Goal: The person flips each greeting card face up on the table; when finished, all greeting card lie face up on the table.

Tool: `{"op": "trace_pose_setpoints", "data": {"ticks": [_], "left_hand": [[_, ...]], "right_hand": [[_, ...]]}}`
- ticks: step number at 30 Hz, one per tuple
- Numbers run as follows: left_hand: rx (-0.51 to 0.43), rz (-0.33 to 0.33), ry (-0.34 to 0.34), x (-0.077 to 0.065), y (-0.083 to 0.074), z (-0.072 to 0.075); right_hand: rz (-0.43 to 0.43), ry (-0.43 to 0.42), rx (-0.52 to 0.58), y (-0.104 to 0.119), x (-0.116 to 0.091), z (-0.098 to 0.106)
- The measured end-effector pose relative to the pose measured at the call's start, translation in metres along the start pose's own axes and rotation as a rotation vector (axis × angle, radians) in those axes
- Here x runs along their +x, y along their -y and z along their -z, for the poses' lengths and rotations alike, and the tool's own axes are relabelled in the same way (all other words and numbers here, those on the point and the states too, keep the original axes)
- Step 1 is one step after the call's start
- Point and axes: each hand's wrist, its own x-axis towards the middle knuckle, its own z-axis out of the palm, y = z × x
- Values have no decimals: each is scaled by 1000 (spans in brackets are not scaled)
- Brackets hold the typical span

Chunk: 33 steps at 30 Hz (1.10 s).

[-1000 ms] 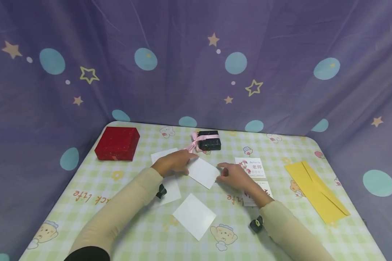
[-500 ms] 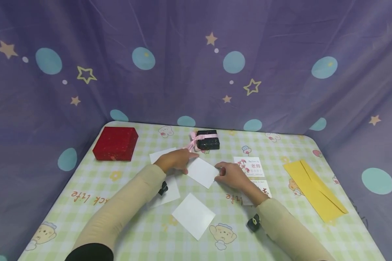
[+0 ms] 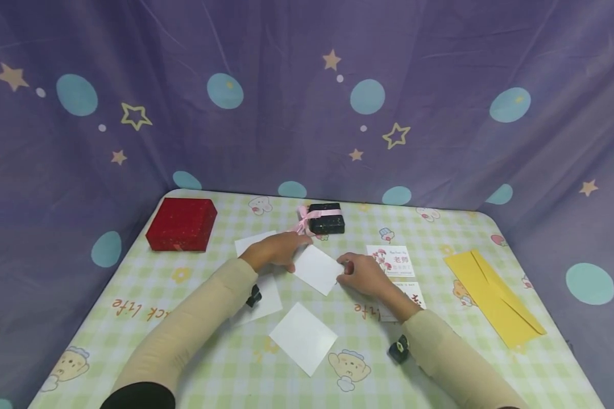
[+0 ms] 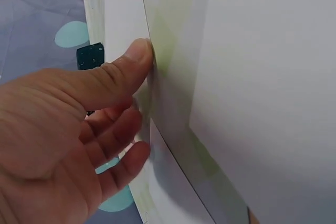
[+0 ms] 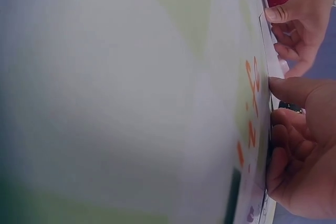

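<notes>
In the head view a small blank white card (image 3: pixel 317 269) lies mid-table, turned at an angle between both hands. My left hand (image 3: pixel 277 250) holds its left side, index finger along the upper corner and thumb lower down. At the right corner, my right hand (image 3: pixel 363 275) pinches the same card between thumb and bent fingers. The left wrist view shows the left thumb (image 4: pixel 137 52) right on the card's edge, other fingers curled below. Another blank white card (image 3: pixel 304 339) lies nearer the front. White paper (image 3: pixel 268 295) is partly covered by the left forearm.
Two printed cards, one with flowers (image 3: pixel 390 261) and one (image 3: pixel 414 292) partly behind the right wrist, lie to the right. A yellow envelope (image 3: pixel 493 298) is farther right. At the back stand a red box (image 3: pixel 181 224) and a black box (image 3: pixel 327 218) with pink ribbon.
The view shifts slightly. Both hands stay at the white card with almost no movement; the left index finger bends a little more at its upper corner.
</notes>
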Motion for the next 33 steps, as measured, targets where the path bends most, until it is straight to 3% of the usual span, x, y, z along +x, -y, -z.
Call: {"op": "trace_pose_setpoints", "data": {"ticks": [7, 14, 19, 23, 29, 33], "left_hand": [[-10, -10, -101, -2, -2, -2], [24, -76, -307, -3, -1, -3], [-17, -112, -441, -5, -3, 1], [-36, -128, -525, -9, -5, 3], [-76, -160, -584, -14, -7, 5], [-96, -172, -551, -18, -10, 4]], "right_hand": [[-15, 3, 16, -3, 2, 4], [-11, -3, 62, -7, 2, 11], [-4, -9, 98, -11, 3, 19], [17, -25, 215, -14, 5, 28], [26, 4, 500, -16, 5, 45], [-12, -20, 563, -17, 5, 54]]}}
